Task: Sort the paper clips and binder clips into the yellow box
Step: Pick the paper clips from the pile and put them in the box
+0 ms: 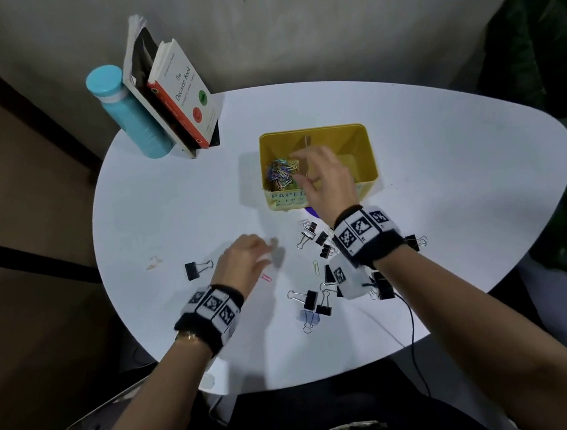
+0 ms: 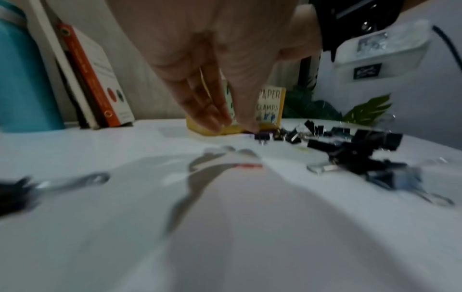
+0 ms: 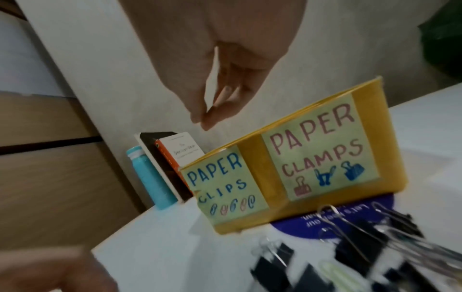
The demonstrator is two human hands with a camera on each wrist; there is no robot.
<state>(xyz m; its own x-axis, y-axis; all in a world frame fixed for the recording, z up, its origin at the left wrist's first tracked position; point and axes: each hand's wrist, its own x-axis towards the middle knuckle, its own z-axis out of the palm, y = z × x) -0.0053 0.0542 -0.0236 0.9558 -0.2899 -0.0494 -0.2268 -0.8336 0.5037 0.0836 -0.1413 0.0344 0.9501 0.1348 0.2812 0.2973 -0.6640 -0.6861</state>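
1. Far left, a teal cylindrical bottle (image 1: 128,112) stands against leaning books (image 1: 179,95) on the white rounded table (image 1: 448,164).
2. A lone black binder clip (image 1: 195,269) lies left of the left hand (image 1: 244,256).
3. That left hand hovers low over the table, fingers (image 2: 200,106) straight and pressed together, holding nothing; a pink paper clip (image 1: 266,277) lies just beside it.
4. Centre: the yellow rectangular box (image 1: 359,147), its left compartment holding colourful paper clips (image 1: 281,171).
5. The right hand (image 1: 320,177) hangs over the box, fingertips (image 3: 212,116) drawn together; whether they pinch anything, I cannot tell.
6. Right of centre, black binder clips (image 1: 316,300) lie scattered near the box.
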